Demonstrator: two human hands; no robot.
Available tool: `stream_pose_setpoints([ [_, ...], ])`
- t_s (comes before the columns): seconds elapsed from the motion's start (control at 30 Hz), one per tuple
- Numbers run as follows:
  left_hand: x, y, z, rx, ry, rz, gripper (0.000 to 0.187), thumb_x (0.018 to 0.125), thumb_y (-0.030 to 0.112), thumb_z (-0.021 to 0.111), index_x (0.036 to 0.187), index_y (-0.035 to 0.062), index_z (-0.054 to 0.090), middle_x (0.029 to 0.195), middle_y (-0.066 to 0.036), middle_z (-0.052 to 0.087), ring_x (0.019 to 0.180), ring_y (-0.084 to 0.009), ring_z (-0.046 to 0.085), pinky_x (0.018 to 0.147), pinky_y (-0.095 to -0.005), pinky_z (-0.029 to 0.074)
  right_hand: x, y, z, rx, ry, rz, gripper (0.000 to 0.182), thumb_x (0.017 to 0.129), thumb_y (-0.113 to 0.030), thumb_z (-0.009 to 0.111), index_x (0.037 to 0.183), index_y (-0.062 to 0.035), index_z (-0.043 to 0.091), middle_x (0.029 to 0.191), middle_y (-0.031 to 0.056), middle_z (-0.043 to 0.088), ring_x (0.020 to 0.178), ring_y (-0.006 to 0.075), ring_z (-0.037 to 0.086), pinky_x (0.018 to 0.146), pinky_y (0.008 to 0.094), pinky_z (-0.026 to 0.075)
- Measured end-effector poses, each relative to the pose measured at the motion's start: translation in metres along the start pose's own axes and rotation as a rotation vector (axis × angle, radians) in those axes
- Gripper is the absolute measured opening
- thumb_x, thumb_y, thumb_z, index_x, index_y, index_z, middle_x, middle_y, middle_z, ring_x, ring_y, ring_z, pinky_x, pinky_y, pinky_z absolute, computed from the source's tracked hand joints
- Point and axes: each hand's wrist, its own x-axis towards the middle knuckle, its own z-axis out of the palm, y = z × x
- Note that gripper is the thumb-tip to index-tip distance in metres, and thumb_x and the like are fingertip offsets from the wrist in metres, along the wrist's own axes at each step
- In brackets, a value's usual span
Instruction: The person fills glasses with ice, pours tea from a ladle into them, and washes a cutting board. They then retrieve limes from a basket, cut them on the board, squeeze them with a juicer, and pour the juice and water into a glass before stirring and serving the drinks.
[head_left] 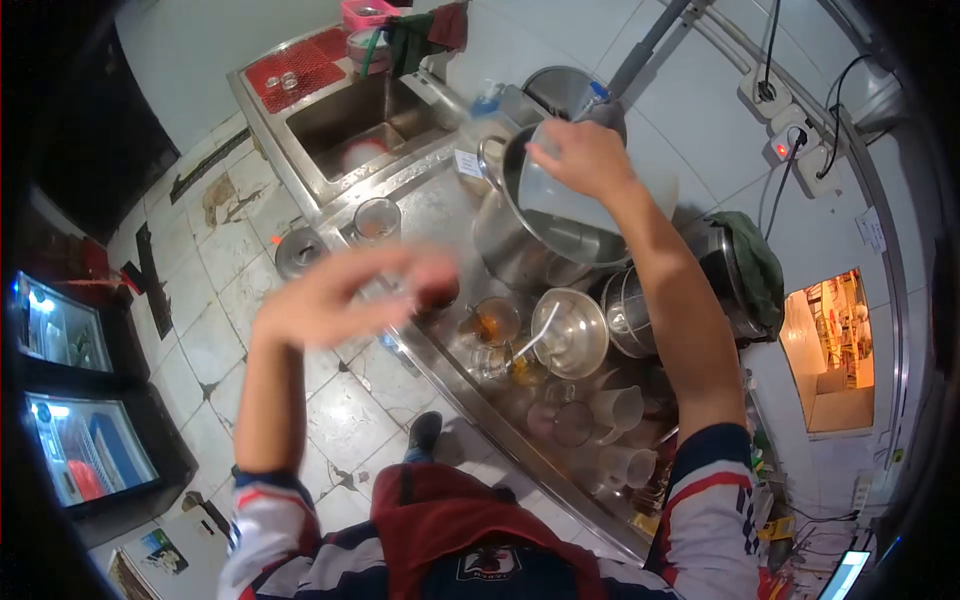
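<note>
My right hand [585,158] grips a clear plastic pitcher [560,190] and holds it tilted inside a large steel pot [545,235] on the metal counter. My left hand [345,290] is blurred, fingers spread, hovering empty above the counter's front edge near a glass of dark drink [437,297]. Beside the pot stand a glass of amber liquid [495,322], a steel bowl with a white spoon [570,332] and another glass [376,220] near the sink.
A steel sink [365,125] with a red mat lies at the far end. Several plastic cups [620,410] crowd the near counter. A covered cooker [740,270] stands at right, wall sockets [790,145] above. Tiled floor and lit fridges [70,400] lie left.
</note>
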Motion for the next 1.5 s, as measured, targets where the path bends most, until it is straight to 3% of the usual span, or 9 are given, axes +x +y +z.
stream_pose_setpoints([
  [0.1, -0.129, -0.096, 0.036, -0.821, -0.055, 0.044, 0.053, 0.092, 0.044, 0.057, 0.119, -0.0014, 0.060, 0.104, -0.023, 0.065, 0.097, -0.0344, 0.063, 0.083, -0.0442, 0.051, 0.001, 0.029, 0.052, -0.098, -0.216, -0.150, 0.038, 0.083, -0.047, 0.055, 0.091, -0.0119, 0.064, 0.077, 0.0151, 0.066, 0.079, 0.0351, 0.065, 0.069, 0.0455, 0.052],
  [0.27, -0.359, -0.188, 0.205, -1.480, 1.522, -0.611, 0.052, 0.093, 0.053, 0.046, 0.134, 0.0215, 0.049, 0.102, 0.001, 0.063, 0.084, -0.0145, 0.058, 0.078, -0.0377, 0.046, -0.021, 0.042, 0.117, -0.004, -0.324, -0.125, 0.038, 0.080, -0.046, 0.054, 0.091, -0.0121, 0.067, 0.086, 0.0173, 0.067, 0.086, 0.0361, 0.064, 0.077, 0.0465, 0.051],
  [0.33, -0.486, -0.212, 0.279, -1.298, 1.712, -1.174, 0.039, 0.090, 0.052, 0.051, 0.115, 0.0229, 0.059, 0.079, 0.003, 0.057, 0.065, -0.0133, 0.052, 0.060, -0.0347, 0.044, -0.027, 0.035, 0.130, 0.063, -0.299, -0.125, 0.039, 0.080, -0.046, 0.053, 0.090, -0.0119, 0.068, 0.089, 0.0179, 0.067, 0.087, 0.0366, 0.064, 0.079, 0.0470, 0.050],
  [0.37, -0.560, -0.213, 0.314, -1.134, 1.361, -1.166, 0.034, 0.090, 0.050, 0.051, 0.106, 0.0224, 0.062, 0.064, 0.000, 0.053, 0.050, -0.0146, 0.045, 0.048, -0.0378, 0.041, -0.027, 0.030, 0.132, 0.117, -0.306, -0.094, 0.039, 0.080, -0.045, 0.054, 0.088, -0.0107, 0.069, 0.090, 0.0181, 0.067, 0.088, 0.0370, 0.064, 0.079, 0.0467, 0.050],
  [0.67, -0.650, -0.217, 0.350, -0.898, 1.292, -1.658, 0.031, 0.089, 0.031, 0.055, 0.109, 0.0078, 0.058, 0.087, -0.010, 0.063, 0.072, -0.0259, 0.059, 0.060, -0.0385, 0.047, -0.055, 0.069, 0.133, 0.787, 0.619, 0.678, 0.032, 0.078, -0.029, 0.059, 0.065, 0.0010, 0.057, 0.058, 0.0126, 0.052, 0.056, 0.0185, 0.046, 0.056, 0.0395, 0.039],
  [1.17, -0.141, -0.080, 0.246, -1.010, -0.301, -0.535, 0.062, 0.092, 0.047, 0.053, 0.131, -0.0009, 0.046, 0.115, -0.016, 0.058, 0.105, -0.0271, 0.056, 0.093, -0.0413, 0.042, -0.214, 0.024, -0.091, 1.149, 1.927, 0.697, 0.028, 0.087, -0.017, 0.055, 0.062, -0.0104, 0.044, 0.055, -0.0060, 0.037, 0.048, 0.0057, 0.034, 0.044, 0.0248, 0.025],
  [1.3, -0.027, -0.011, 0.359, -1.192, -0.540, -0.520, 0.087, 0.088, 0.073, 0.027, 0.150, 0.0119, 0.019, 0.148, -0.017, 0.032, 0.131, -0.0357, 0.037, 0.106, -0.0520, 0.031, -0.380, -0.020, -0.165, 1.404, 1.483, 0.652, 0.011, 0.082, -0.006, 0.058, 0.073, -0.0073, 0.053, 0.064, -0.0010, 0.047, 0.057, 0.0109, 0.045, 0.051, 0.0291, 0.036],
  [1.37, 0.005, 0.017, 0.422, -1.586, -0.481, -0.691, 0.088, 0.088, 0.074, 0.021, 0.150, 0.0118, 0.021, 0.150, -0.016, 0.029, 0.133, -0.0356, 0.035, 0.108, -0.0531, 0.027, -0.447, -0.044, -0.180, 0.294, 1.545, 0.639, 0.021, 0.085, -0.013, 0.058, 0.069, -0.0006, 0.053, 0.056, -0.0015, 0.042, 0.053, 0.0042, 0.039, 0.047, 0.0246, 0.032],
  [1.5, 0.038, 0.025, 0.520, -1.714, -0.514, -0.552, 0.076, 0.092, 0.062, 0.039, 0.145, 0.0080, 0.032, 0.146, -0.016, 0.037, 0.129, -0.0314, 0.042, 0.110, -0.0489, 0.029, -0.591, -0.116, -0.213, 1.083, 1.453, 1.103, 0.033, 0.091, -0.016, 0.055, 0.061, -0.0089, 0.044, 0.056, -0.0062, 0.042, 0.050, 0.0021, 0.035, 0.044, 0.0221, 0.025],
])
